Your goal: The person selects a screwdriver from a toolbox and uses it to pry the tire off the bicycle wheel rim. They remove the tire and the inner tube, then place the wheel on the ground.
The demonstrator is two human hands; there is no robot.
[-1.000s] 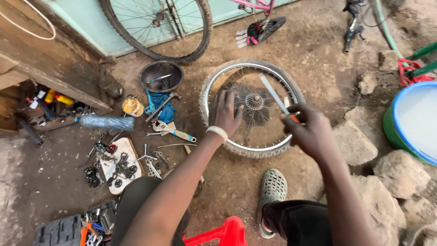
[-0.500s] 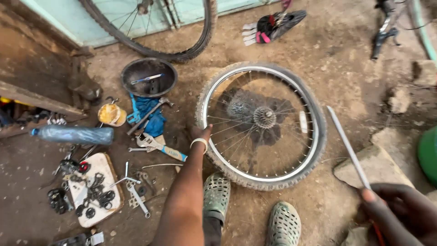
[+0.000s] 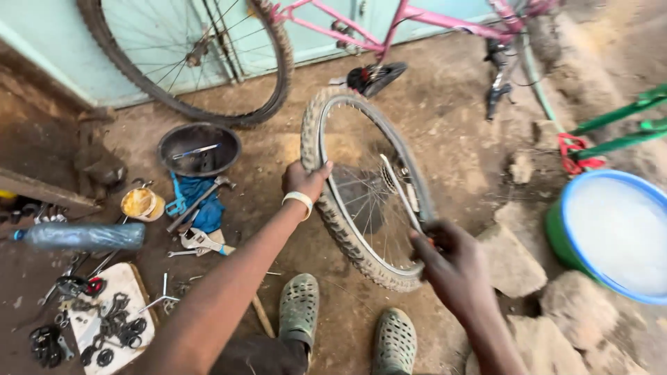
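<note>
Change: bicycle wheel (image 3: 361, 187), flat before, now tilted upright.
Left hand (image 3: 304, 182): gripping its tyre.
Right hand (image 3: 448, 260): closed on thin metal tool (image 3: 397, 192).
Surface: dirt ground (image 3: 445, 118).
Packages: clear plastic bottle (image 3: 80, 236), lying left.

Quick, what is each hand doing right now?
Left hand: closed on the tyre of the bicycle wheel, holding it upright.
Right hand: closed around a thin metal tool at the wheel's hub side.

The wheel (image 3: 365, 191) stands upright on the ground between the bowl (image 3: 199, 148) on its left and the basin (image 3: 611, 232) on its right; the bicycle (image 3: 417, 21) stands behind it.
</note>
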